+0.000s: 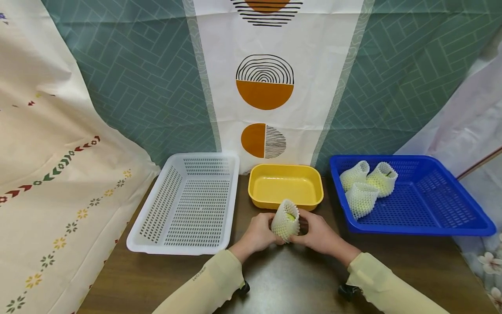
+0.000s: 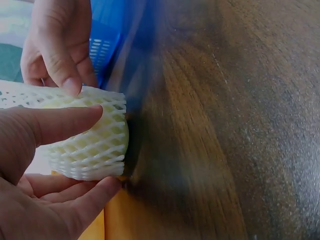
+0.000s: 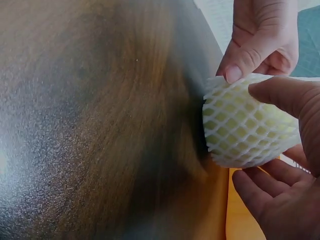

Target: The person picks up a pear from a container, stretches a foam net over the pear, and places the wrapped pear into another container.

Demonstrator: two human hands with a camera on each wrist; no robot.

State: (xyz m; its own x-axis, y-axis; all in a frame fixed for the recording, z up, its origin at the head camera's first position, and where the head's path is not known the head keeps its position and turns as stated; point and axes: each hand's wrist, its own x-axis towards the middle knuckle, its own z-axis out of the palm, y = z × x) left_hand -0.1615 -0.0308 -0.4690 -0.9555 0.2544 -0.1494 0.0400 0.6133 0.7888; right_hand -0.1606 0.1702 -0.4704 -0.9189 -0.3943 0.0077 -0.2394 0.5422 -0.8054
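A pale green fruit in a white foam net [image 1: 285, 223] is held between both hands in front of the yellow tray [image 1: 285, 205]. My left hand [image 1: 259, 232] grips its left side, thumb and fingers curved round the net. From the other side my right hand [image 1: 319, 234] holds it the same way. In the left wrist view the net sleeve [image 2: 92, 150] is wrapped closely round the fruit, and the left thumb lies across it. The right wrist view shows the fruit's net [image 3: 240, 127] with both thumbs on it. The sleeve's loose end points up, and a bit of green shows inside.
A white perforated basket [image 1: 233, 209] stands on the left of the dark wooden table [image 1: 290, 283]. At the right, a blue basket [image 1: 423, 229] contains several net-wrapped fruits [image 1: 361, 200], grouped at its left end. A patterned cloth [image 1: 266, 43] hangs behind the containers.
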